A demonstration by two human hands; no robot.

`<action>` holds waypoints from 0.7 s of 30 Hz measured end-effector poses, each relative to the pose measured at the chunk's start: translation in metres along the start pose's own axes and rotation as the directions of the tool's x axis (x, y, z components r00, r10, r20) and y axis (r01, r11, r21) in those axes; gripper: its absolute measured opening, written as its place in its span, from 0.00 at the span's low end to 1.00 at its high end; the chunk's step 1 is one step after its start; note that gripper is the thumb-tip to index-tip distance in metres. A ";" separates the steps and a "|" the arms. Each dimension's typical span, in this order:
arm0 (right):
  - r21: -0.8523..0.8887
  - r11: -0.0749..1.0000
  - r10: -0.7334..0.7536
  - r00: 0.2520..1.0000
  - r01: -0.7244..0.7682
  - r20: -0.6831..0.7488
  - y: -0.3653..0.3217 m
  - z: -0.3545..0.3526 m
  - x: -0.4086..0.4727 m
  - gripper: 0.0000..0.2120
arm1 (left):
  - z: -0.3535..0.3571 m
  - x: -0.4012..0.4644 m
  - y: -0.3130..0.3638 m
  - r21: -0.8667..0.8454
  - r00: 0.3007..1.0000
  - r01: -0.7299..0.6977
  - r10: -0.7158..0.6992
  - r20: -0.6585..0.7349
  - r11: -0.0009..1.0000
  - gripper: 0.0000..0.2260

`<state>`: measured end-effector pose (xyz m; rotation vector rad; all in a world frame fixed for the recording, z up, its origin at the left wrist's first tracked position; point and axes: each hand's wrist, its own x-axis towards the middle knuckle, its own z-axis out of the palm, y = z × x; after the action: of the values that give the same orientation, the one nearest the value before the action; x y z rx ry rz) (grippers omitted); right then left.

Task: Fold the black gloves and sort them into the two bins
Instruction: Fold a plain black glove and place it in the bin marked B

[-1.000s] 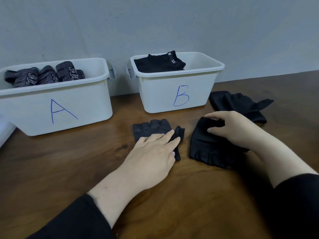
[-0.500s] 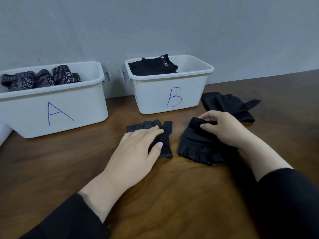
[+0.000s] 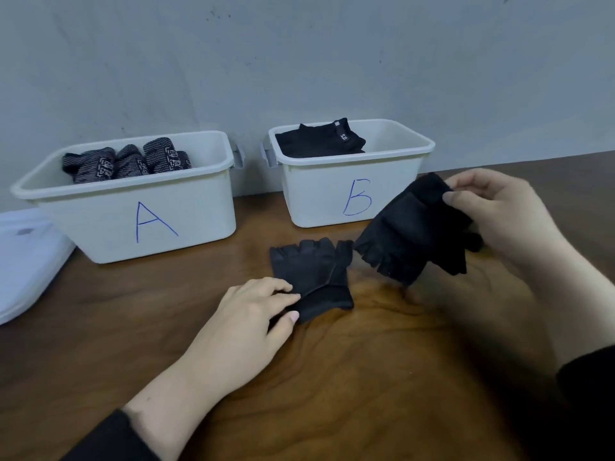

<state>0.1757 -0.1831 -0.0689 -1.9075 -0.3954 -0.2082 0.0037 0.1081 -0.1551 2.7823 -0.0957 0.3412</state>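
Left hand (image 3: 253, 314) pinches the cuff of the flat glove (image 3: 312, 274) on the surface (image 3: 332, 394), likely pinning it, while right hand (image 3: 499, 211) grips the second glove (image 3: 409, 234) lifted near bin B (image 3: 356, 194), probably to stack the pair.

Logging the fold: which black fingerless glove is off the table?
The glove in the right hand, hanging before bin B; the other glove lies flat.

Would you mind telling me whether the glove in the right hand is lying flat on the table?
No, the right hand pinches the glove by its cuff and holds it in the air above the table.
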 end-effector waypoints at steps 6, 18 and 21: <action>-0.055 0.992 -0.107 0.981 0.117 0.161 -0.060 0.019 0.015 0.05 | -0.006 0.000 -0.004 -0.120 0.976 0.081 -0.103 -0.191 0.990 0.13; -0.196 0.906 -0.342 0.922 0.375 0.183 -0.073 0.110 -0.013 0.04 | -0.019 0.001 -0.012 -0.310 0.885 0.163 -0.277 -0.373 0.937 0.10; -0.290 0.825 -0.320 0.824 0.485 0.468 -0.022 0.125 -0.056 0.06 | -0.017 0.001 -0.012 -0.310 0.901 0.158 -0.265 -0.343 0.938 0.11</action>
<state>0.1099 -0.0695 -0.1139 -2.2505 -1.1306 -0.1897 0.0024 0.1251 -0.1426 2.3721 0.2381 0.7424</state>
